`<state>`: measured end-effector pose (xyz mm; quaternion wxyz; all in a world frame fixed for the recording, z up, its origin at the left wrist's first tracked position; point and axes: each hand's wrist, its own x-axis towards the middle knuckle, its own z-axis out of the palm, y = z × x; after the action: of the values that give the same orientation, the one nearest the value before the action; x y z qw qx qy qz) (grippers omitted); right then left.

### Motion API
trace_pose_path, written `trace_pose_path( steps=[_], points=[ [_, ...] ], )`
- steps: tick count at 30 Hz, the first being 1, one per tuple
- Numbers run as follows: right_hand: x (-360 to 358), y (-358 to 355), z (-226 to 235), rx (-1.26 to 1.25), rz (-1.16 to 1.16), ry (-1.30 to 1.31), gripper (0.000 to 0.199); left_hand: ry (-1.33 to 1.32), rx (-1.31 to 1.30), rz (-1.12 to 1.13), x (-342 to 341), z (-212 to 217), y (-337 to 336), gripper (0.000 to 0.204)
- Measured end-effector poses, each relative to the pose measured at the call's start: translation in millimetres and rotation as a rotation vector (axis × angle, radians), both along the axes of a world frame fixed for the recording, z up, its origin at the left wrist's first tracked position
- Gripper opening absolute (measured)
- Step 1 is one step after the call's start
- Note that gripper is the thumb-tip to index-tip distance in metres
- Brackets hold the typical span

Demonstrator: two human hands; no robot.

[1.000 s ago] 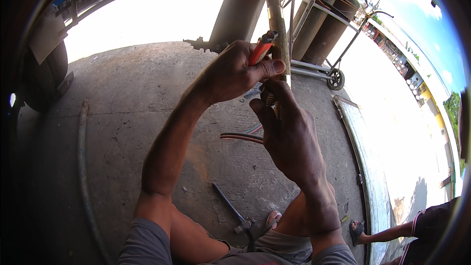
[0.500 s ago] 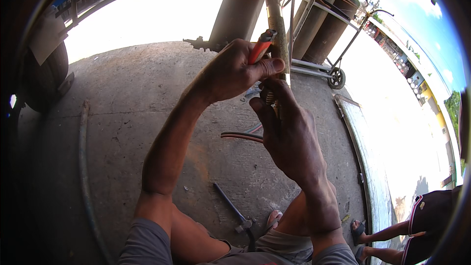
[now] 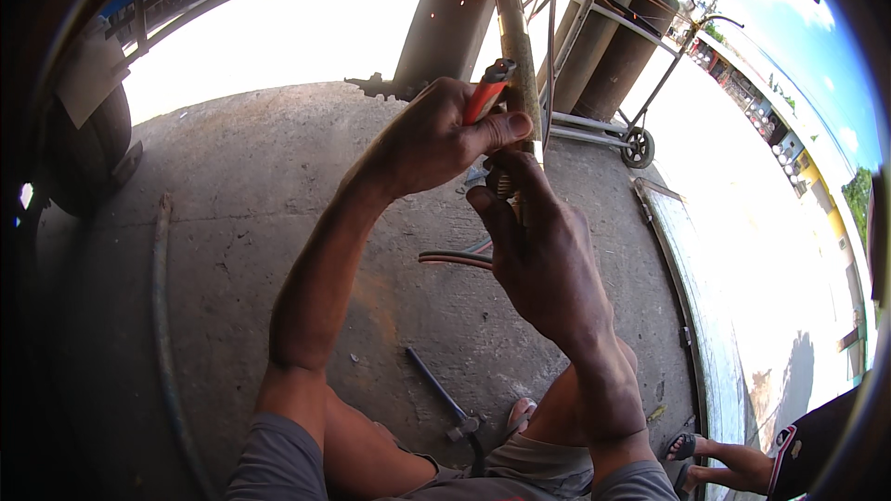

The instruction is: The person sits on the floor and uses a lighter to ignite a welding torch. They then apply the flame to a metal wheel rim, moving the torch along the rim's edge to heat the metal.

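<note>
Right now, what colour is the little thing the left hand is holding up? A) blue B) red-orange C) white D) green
B: the left hand grips a small red-orange lighter with a dark top, held up beside the torch tube that the right hand holds.

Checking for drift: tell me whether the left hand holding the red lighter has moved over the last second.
No. The left hand with the red lighter sits at the same spot against the gas cylinders and the torch pipe as before.
</note>
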<state>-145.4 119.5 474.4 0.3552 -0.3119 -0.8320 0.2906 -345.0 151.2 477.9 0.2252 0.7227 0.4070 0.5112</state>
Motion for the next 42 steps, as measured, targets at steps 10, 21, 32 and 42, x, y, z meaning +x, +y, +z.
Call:
trace_pose_path(
  steps=[10,21,32,42],
  points=[
    [-1.2,3.3,-6.2,0.050,0.009,0.027,0.035,-0.013,0.002,0.004,-0.1,0.8,-1.2,0.033],
    [-2.8,6.0,-10.1,0.025,0.029,0.021,0.034,-0.041,-0.016,0.000,1.0,0.1,-1.4,0.032],
    [-3.8,10.4,-12.9,0.072,0.037,0.019,0.030,0.002,-0.044,0.015,-1.5,0.8,-1.6,0.034],
    [-6.0,10.9,-10.1,0.071,0.057,0.065,0.030,-0.066,-0.057,0.048,-0.4,-1.1,-2.0,0.032]
  ],
)
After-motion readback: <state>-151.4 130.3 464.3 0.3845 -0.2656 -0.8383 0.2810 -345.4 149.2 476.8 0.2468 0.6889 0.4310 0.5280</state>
